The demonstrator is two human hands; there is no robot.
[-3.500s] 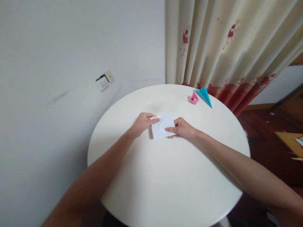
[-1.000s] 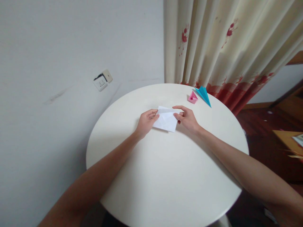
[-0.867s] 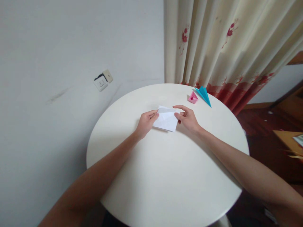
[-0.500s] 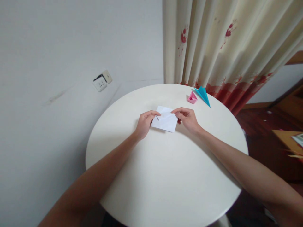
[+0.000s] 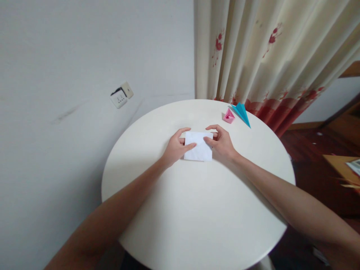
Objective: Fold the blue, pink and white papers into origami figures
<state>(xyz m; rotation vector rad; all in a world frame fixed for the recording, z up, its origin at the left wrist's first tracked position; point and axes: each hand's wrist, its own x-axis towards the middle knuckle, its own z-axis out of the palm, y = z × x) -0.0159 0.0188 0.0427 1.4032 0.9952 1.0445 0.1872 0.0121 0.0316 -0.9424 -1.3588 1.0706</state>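
Paper point(image 5: 200, 152), white and nearly square, is held between two hands over the far half of the round table point(image 5: 194, 210). The left hand point(image 5: 174, 148) is clamped on its left side, thumb on top, some fingers under it, the index lifted apart past the far left corner. The right hand point(image 5: 224, 143) pinches the right side the same way, its index also raised clear. The fingers beneath are mostly hidden, so I cannot tell whether the sheet touches the table. At far right lie a pink fold point(image 5: 229, 116) and, just beside it, a blue plane point(image 5: 243, 113), near the curtain point(image 5: 253, 56).
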